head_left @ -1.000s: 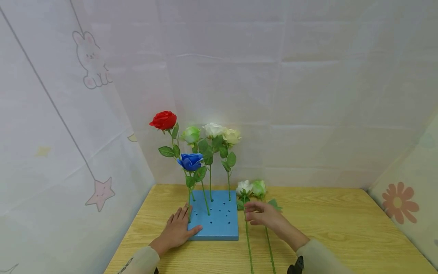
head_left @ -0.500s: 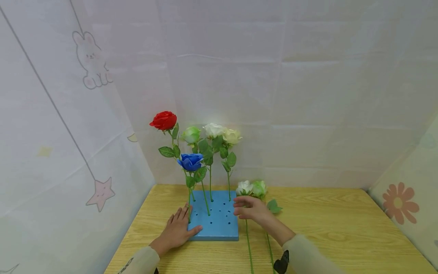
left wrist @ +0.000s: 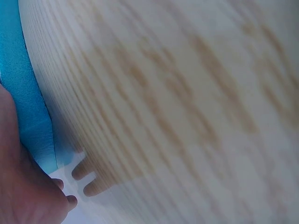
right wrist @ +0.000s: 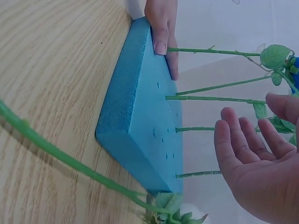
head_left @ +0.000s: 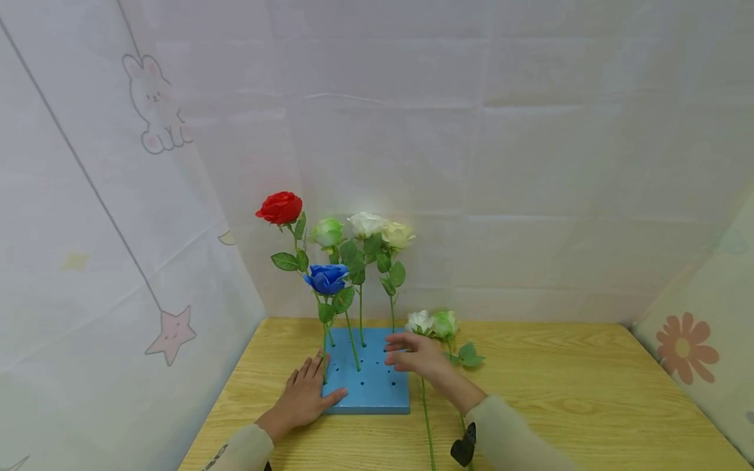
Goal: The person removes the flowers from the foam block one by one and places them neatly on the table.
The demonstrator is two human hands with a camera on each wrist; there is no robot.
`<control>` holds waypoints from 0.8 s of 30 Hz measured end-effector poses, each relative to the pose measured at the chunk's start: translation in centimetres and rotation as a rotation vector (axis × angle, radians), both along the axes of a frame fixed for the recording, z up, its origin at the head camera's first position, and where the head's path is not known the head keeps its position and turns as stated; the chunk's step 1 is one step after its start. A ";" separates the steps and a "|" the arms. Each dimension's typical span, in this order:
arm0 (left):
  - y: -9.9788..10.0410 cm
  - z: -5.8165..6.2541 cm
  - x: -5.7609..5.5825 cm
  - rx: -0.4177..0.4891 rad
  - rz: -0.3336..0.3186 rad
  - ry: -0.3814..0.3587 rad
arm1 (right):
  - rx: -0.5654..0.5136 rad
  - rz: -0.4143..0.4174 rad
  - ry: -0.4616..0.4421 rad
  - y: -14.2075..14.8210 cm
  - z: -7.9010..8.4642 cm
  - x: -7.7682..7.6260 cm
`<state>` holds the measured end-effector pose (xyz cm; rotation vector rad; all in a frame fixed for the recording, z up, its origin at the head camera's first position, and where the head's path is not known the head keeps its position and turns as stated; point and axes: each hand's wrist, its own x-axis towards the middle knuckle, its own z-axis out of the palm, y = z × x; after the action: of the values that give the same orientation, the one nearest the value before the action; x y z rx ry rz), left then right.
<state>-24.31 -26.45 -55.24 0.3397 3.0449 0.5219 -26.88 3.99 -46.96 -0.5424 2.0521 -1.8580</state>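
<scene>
My left hand [head_left: 300,400] rests on the left front part of a blue foam block [head_left: 371,399], thumb stretched along its front and fingers over its left side. Over the block's right side hovers my right hand [head_left: 421,358], fingers loosely spread and holding nothing; the right wrist view shows the same hand [right wrist: 261,172] apart from the block. Upright in the block's holes stand a red rose [head_left: 279,208], a blue rose [head_left: 326,279], a light green rose [head_left: 328,232], a white rose [head_left: 366,224] and a pale yellow rose [head_left: 397,235].
Right of the block, a second white rose [head_left: 420,322] and a second green rose [head_left: 444,324] lie on the wooden table [head_left: 559,392], their stems pointing towards me. A pale printed curtain [head_left: 530,163] surrounds the table behind and on both sides.
My right hand has moved left, from above the lying white rose's stem to over the block's right side. The left hand and the standing roses stay where they were.
</scene>
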 end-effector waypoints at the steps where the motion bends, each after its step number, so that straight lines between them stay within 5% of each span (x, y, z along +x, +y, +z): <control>1: 0.0 0.0 0.0 0.000 0.001 -0.003 | 0.000 0.002 0.003 -0.2 -0.1 -0.1; 24: 0.0 0.1 0.1 0.012 0.002 0.008 | -0.050 -0.037 -0.032 -4.3 -0.9 -1.2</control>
<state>-24.22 -26.47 -55.14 0.3394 3.0518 0.5404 -28.08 -0.28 -47.90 -0.4867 2.0130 -1.9312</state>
